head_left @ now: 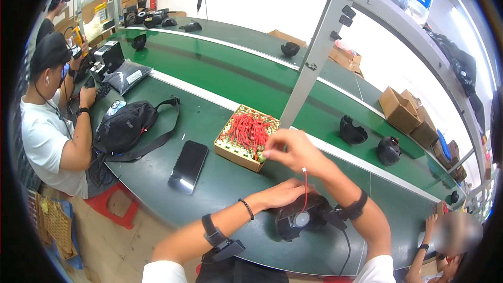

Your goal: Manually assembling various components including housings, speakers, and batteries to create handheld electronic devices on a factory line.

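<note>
Resting on the green bench, the left hand (283, 193) lies with fingers curled over a black round housing (303, 219). Above it, the right hand (293, 149) pinches something small beside the cardboard tray (230, 149), a red wire (305, 188) hanging below its wrist.

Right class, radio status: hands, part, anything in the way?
Left hand steadies black round housing. Right hand pinches red wire above it. Box of red-wired cells close behind.
</note>
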`<state>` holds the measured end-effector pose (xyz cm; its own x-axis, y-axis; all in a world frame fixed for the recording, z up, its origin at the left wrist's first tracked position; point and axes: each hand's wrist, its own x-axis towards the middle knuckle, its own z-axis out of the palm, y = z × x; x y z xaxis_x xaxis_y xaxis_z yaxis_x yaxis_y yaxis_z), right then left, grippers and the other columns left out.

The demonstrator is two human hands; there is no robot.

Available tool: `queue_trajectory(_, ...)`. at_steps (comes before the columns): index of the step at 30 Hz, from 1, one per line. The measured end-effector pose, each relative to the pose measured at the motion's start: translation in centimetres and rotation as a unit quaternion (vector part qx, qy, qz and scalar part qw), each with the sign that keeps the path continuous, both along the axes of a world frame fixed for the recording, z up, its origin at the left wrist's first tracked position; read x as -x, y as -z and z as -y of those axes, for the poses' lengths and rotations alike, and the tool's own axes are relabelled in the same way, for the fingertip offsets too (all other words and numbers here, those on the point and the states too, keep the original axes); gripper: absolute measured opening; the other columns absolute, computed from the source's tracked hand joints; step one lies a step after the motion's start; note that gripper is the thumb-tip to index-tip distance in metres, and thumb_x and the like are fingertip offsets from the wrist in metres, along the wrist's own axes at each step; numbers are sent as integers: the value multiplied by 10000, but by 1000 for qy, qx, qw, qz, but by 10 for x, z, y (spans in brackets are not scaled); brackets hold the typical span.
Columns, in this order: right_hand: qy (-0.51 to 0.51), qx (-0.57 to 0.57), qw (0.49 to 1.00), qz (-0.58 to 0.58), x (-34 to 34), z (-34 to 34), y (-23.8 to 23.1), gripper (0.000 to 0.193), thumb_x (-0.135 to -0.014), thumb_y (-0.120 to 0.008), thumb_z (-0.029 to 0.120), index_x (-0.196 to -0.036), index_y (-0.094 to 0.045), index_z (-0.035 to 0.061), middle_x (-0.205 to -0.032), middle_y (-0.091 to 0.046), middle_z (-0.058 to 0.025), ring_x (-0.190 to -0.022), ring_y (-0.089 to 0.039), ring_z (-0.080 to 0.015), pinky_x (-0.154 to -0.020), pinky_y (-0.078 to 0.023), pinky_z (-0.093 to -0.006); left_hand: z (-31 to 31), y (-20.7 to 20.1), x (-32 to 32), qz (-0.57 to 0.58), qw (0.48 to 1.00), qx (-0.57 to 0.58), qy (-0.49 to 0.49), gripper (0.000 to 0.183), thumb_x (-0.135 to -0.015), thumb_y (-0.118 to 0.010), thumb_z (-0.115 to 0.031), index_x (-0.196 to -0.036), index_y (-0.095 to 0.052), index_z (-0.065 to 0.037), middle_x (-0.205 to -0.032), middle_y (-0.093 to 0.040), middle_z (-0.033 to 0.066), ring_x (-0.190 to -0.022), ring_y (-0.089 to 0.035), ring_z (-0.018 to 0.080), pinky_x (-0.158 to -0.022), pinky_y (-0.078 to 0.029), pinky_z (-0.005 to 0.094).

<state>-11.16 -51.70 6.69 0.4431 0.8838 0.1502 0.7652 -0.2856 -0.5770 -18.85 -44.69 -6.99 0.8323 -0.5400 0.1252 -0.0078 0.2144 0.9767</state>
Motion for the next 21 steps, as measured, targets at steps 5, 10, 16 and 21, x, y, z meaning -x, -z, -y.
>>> queue_trajectory(5,71,-216,957,-179,-4,39,-7,211,-1113,-576,246,-1106,-560,36,-1054,-709,-114,-899,-750,-224,-786,-620,-383,0,-10,-3,-54,998,2,37,418,-1130,-433,-238,-1305,-700,32,-1286,-719,118,-1215,-659,204,-1104,-486,359)
queue_trajectory(10,221,-232,865,-387,17,87,-16,197,-1167,-402,309,-1179,-432,115,-1108,-680,-141,-938,-771,-340,-783,-669,-463,-4,-12,1,-26,999,32,12,476,-1146,-390,-307,-1325,-676,29,-1269,-717,111,-1202,-657,197,-1091,-492,345)
queue_trajectory(16,288,-394,797,-356,25,162,-32,235,-1165,-377,365,-1216,-452,148,-910,-585,-61,-604,-666,-217,-470,-561,-343,-13,-15,2,-53,998,36,14,534,-1165,-351,-381,-1440,-581,14,-1424,-612,110,-1364,-536,191,-1207,-381,354)
queue_trajectory(21,329,-195,891,-246,15,179,-26,237,-1142,-504,298,-1117,-573,72,-820,-621,-28,-537,-523,-67,-476,-395,-238,-15,-16,6,-65,998,-16,-9,538,-1155,-386,-381,-1491,-526,14,-1459,-569,121,-1388,-509,206,-1220,-349,364)
